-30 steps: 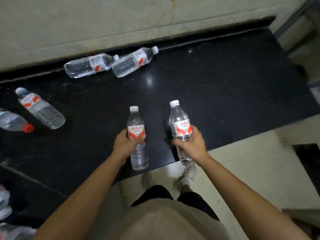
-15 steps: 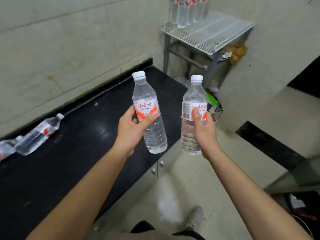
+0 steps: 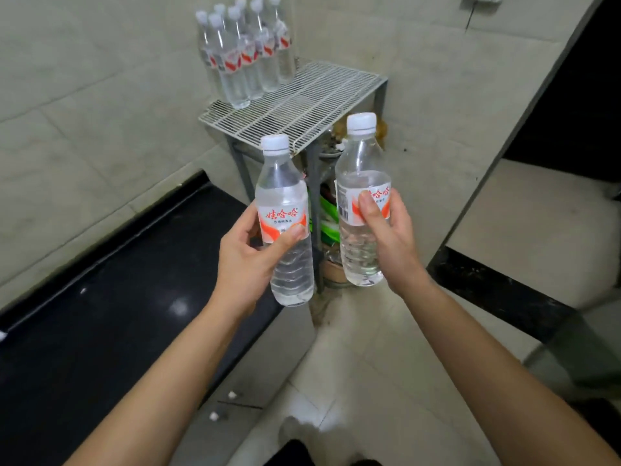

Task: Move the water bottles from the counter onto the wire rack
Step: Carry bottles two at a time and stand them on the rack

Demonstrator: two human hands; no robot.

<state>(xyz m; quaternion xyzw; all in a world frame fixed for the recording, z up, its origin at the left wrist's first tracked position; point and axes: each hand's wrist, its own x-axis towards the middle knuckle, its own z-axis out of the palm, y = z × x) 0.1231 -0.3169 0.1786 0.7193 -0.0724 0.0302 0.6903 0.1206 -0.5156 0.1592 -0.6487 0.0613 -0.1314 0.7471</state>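
My left hand (image 3: 243, 260) grips a clear water bottle (image 3: 284, 196) with a white cap and red-orange label, held upright in mid-air. In my right hand (image 3: 391, 240) is a second, matching bottle (image 3: 361, 156), also upright. Both hang in front of the white wire rack (image 3: 322, 99), below its front edge. Several identical bottles (image 3: 245, 52) stand together at the rack's back left corner against the wall. The black counter (image 3: 100, 314) runs along the wall at lower left.
Clutter with green packaging (image 3: 327, 213) sits under the rack between its grey legs. Pale tiled floor (image 3: 369, 364) lies below my arms. A dark doorway (image 3: 571, 95) opens at the right. The rack's front and right wire surface carries nothing.
The view has swung from the counter toward the rack, which is now closer and central. Both bottles were lifted off the counter and carried toward it; the lying bottles have left the view.
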